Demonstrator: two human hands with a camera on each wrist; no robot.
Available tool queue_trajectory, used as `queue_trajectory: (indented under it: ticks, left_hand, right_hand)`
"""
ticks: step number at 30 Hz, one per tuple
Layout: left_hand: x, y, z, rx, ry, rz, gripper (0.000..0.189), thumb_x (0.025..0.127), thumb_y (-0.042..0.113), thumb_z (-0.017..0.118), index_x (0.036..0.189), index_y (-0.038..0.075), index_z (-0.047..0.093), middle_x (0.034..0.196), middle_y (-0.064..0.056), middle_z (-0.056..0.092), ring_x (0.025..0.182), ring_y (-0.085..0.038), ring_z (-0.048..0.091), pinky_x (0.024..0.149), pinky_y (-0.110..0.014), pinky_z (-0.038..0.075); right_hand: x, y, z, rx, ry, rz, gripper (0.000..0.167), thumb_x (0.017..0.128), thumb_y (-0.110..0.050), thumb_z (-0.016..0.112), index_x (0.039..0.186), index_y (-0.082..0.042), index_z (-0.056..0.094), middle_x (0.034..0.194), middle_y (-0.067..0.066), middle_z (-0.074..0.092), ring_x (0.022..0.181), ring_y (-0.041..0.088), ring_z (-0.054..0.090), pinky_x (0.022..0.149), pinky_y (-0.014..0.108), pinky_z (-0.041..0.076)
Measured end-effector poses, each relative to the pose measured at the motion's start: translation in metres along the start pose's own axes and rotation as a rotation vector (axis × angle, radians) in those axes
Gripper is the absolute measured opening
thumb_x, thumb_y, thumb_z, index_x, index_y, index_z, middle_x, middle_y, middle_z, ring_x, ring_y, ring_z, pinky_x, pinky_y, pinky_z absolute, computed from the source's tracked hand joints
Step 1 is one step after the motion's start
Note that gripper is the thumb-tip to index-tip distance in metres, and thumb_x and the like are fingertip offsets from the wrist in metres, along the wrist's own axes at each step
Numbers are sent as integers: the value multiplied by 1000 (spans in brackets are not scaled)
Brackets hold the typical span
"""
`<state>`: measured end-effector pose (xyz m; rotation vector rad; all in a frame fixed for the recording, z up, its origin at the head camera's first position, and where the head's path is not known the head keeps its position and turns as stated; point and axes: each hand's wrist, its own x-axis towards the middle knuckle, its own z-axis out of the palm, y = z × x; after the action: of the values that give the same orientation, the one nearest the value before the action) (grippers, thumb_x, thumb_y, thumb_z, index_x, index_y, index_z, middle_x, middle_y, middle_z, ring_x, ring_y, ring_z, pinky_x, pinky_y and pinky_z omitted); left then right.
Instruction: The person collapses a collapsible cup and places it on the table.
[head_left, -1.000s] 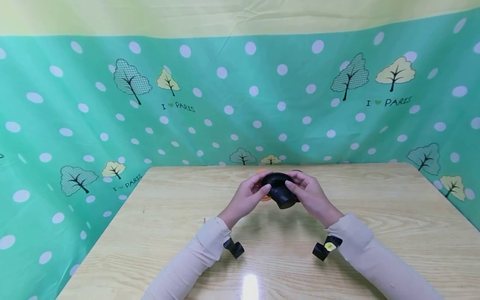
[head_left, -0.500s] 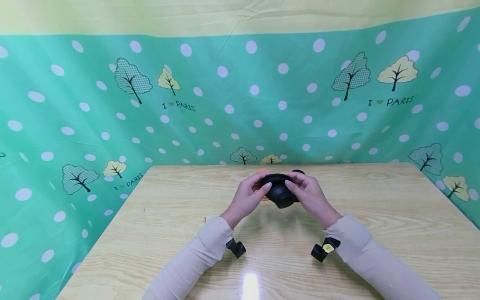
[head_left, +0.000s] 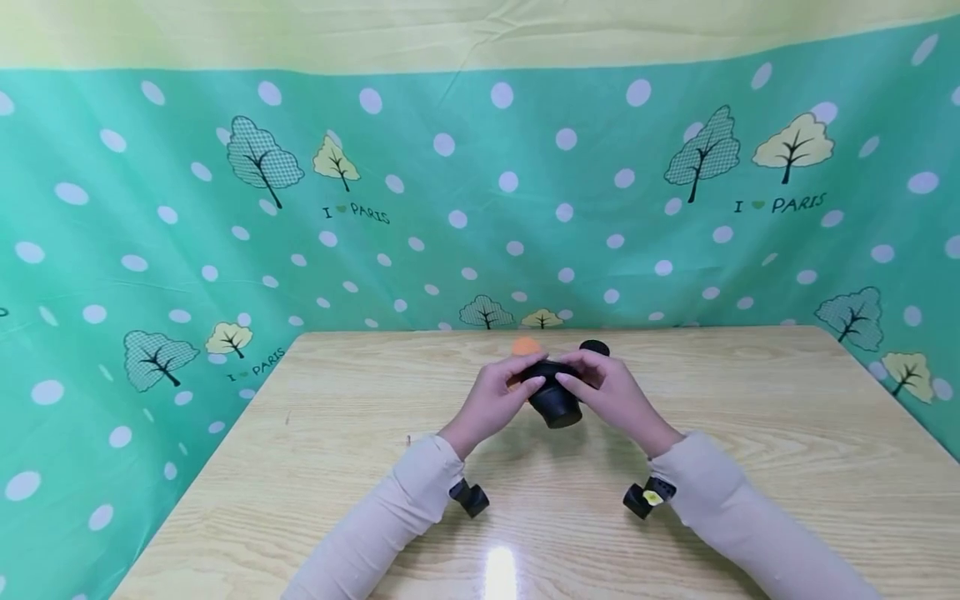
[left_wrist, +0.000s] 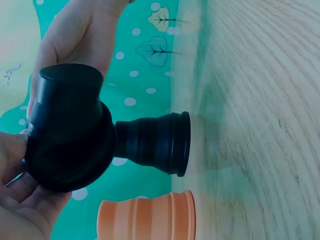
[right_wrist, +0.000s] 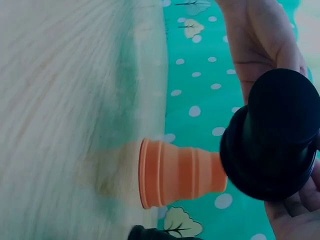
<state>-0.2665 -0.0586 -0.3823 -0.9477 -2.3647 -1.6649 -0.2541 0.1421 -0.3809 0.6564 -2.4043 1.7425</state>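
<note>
Both hands hold a black collapsible cup point(head_left: 557, 408) above the middle of the table, its narrow end pointing down toward me. My left hand point(head_left: 491, 398) grips its rim from the left, thumb on the near side. From the right, my right hand point(head_left: 617, 396) grips the same rim, thumb likewise in front. The wrist views show the cup's wide rim and its narrower body; its inside is hidden. Behind it an orange collapsible cup point(right_wrist: 182, 172) stands wide end down on the table. A second black collapsible cup point(left_wrist: 155, 142) stands the same way, beside the orange one.
A light wood-grain table point(head_left: 337, 467) lies under the hands. Its back edge meets a green dotted curtain point(head_left: 420, 183) printed with trees. Each wrist wears a small black camera, the left camera point(head_left: 472, 498) and the right camera point(head_left: 640, 502).
The held black cup has tilted and shifted slightly down and left, showing more of its narrow body. Fingers have moved closer together on the rim. More of the two standing cups shows behind.
</note>
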Motion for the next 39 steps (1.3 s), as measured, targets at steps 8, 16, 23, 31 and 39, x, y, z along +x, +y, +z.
queue_trajectory:
  ticks: [8,16,23,31,39]
  left_hand:
    - [-3,4,-1,-3,-16,-40,34,93,7,60,126,1,59,123,-16,61,113,-23,58,93,-32,48]
    - [-1,-1,-4,-33,-35,-81,34,93,13,60,125,1,59,122,-12,62,105,-21,62,84,-26,52]
    - [1,5,-10,-154,-37,-146,36,96,15,56,130,4,55,127,-14,57,100,-22,62,82,-31,53]
    - [2,5,-8,-170,-33,-105,37,95,7,55,130,-4,51,125,-23,56,101,-29,62,80,-28,54]
    - [-1,34,-9,-140,23,-99,32,94,3,56,123,-10,55,118,-27,59,101,-34,62,81,-26,54]
  right_hand:
    - [2,-1,4,-8,-101,37,29,95,-16,58,117,2,61,114,17,62,99,23,63,79,22,51]
    - [0,0,1,31,-106,73,29,95,-17,57,116,3,60,110,18,63,92,16,63,76,24,52]
    - [-2,-2,-1,172,-25,129,31,96,-17,56,118,5,56,103,10,62,88,9,62,76,21,52]
    - [-1,-2,0,252,12,113,33,97,-14,54,120,9,55,97,0,63,87,8,62,77,23,53]
    - [0,-3,1,234,45,108,36,96,-15,56,123,9,56,103,9,64,88,7,63,77,22,53]
